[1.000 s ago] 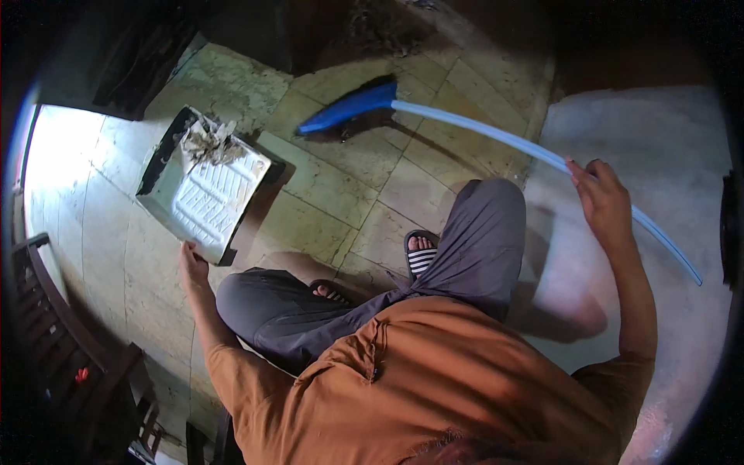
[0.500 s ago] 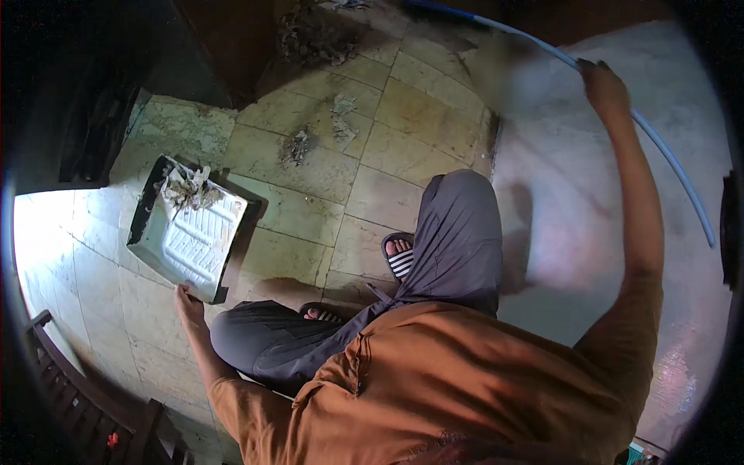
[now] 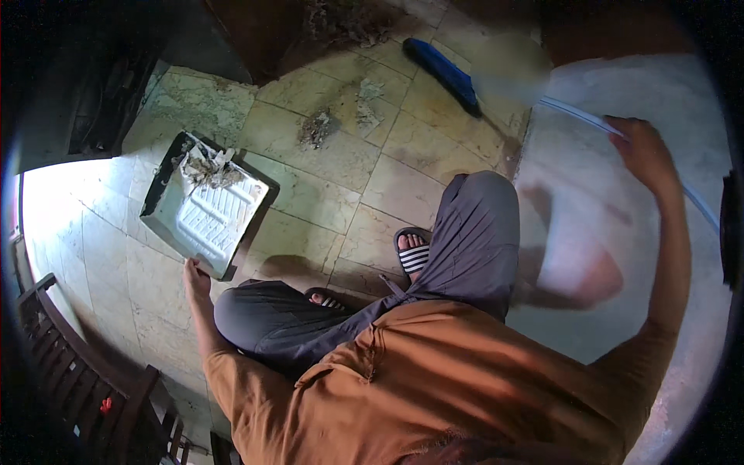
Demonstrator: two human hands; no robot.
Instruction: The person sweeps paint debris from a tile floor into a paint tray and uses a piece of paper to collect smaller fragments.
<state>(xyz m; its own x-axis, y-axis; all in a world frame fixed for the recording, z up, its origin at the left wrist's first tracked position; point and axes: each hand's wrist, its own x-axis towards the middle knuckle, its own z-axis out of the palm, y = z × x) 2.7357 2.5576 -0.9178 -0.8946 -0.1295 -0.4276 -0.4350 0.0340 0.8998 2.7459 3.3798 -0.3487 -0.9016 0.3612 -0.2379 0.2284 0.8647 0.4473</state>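
My right hand [image 3: 642, 151] is clenched round the pale blue handle of the long broom [image 3: 597, 122], whose blue bristle head [image 3: 443, 71] rests on the tiled floor [image 3: 403, 182] well ahead of me, beside the edge of the light wall [image 3: 620, 232] on my right. My left hand [image 3: 195, 280] touches the near corner of the dark flat metal dustpan [image 3: 208, 213]; I cannot tell whether its fingers grip. Debris lies at the pan's far end. Two small dirt piles [image 3: 318, 128] sit on open tiles between pan and broom head. My striped sandal [image 3: 411, 249] stands nearby. A dark wooden chair [image 3: 74, 380] crowds my left.
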